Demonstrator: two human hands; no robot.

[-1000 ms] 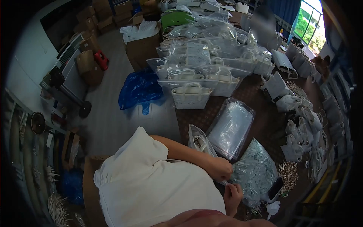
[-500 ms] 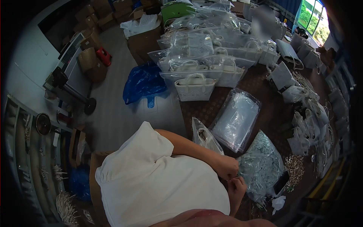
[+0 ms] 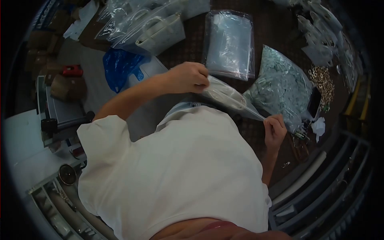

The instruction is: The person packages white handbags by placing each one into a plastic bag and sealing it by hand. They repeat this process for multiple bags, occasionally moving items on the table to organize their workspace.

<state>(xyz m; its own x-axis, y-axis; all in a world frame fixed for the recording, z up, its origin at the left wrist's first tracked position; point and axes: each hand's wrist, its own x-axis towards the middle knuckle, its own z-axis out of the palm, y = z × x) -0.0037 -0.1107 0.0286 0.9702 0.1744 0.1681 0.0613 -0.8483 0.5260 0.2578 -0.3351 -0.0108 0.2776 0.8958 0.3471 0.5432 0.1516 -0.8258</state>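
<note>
A clear plastic bag with a white handbag [image 3: 228,95] inside stretches between my two hands, close in front of my body. My left hand [image 3: 188,78] is closed on the bag's left end. At the opposite corner, my right hand [image 3: 275,130] pinches the plastic and pulls it taut. Just beyond lies a flat stack of clear plastic bags [image 3: 230,44] in its own wrapper. Right of it sits a big clear sack of small pale-green packets [image 3: 282,88]. Most of the white handbag is hidden by the plastic's glare and my left fingers.
White handbags in clear bags [image 3: 162,34] stand at the far left of the table, near a blue plastic bag [image 3: 122,68]. Gold-coloured hardware [image 3: 322,86], a dark phone-like object [image 3: 314,102] and crumpled white tissue [image 3: 318,127] lie right. More white handbags [image 3: 320,38] line the far right.
My hands were close together beside the green-packet sack; now they are wide apart with the bagged handbag stretched between them. My view has tilted down and turned.
</note>
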